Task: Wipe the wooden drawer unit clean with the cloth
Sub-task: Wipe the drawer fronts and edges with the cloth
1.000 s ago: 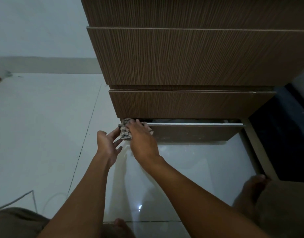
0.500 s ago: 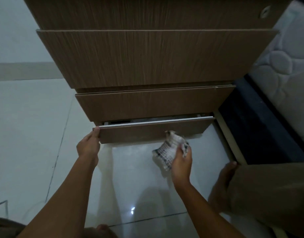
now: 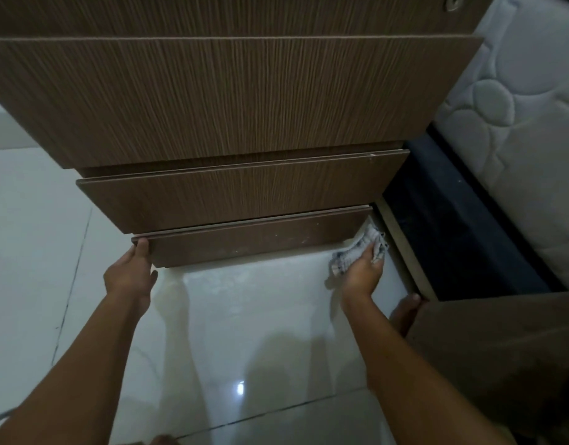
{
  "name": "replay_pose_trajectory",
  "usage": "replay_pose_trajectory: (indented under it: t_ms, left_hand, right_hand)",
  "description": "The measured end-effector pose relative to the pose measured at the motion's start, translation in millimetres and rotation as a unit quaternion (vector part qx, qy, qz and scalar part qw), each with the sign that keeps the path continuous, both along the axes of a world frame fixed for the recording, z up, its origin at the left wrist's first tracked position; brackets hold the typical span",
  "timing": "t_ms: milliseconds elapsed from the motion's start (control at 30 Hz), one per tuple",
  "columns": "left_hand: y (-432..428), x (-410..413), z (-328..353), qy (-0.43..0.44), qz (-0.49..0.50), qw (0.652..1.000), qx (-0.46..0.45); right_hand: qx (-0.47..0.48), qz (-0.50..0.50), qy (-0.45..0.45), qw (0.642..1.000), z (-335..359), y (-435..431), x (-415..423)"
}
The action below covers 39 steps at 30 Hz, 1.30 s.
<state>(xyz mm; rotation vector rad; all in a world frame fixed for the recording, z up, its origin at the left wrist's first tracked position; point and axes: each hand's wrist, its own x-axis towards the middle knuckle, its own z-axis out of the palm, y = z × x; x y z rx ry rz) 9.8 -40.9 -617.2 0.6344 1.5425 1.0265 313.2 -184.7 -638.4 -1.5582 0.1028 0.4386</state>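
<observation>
The wooden drawer unit (image 3: 231, 97) fills the upper view, its brown fronts stepped one above another. Its lowest drawer front (image 3: 251, 240) sits just above the floor, dusty along the bottom. My left hand (image 3: 130, 273) grips that front's left end, with a fingertip hooked over its top corner. My right hand (image 3: 361, 268) holds a crumpled white checked cloth (image 3: 363, 245) against the floor at the front's right end, next to the unit's side panel.
Glossy white floor tiles (image 3: 244, 332) spread below the unit. A dark bed base (image 3: 453, 226) and a white quilted mattress (image 3: 517, 107) stand close on the right. My knee in tan cloth (image 3: 501, 354) and toes (image 3: 405, 313) lie at the lower right.
My right hand carried the cloth from the drawer's left end across to its right end. My left hand took hold of the left corner, and the drawer front now sits further in.
</observation>
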Motion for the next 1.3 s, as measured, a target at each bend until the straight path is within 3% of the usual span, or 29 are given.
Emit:
replay_pose_trajectory:
  t_ms: [367,667,1300]
  left_hand:
    - [18,-13,-7,0.039,-0.011,0.998,-0.046]
    - [21,-21,-6,0.066,-0.042,0.994,-0.07]
    - [19,-30,17,0.112,-0.109,0.984,-0.082]
  right_hand:
    - [0.009,-0.01,-0.022,1.0,-14,67,-18]
    - [0.008,0.004,-0.106,0.994,-35,94,-69]
    - [0.014,0.05,-0.076,0.996,-39,122,-171]
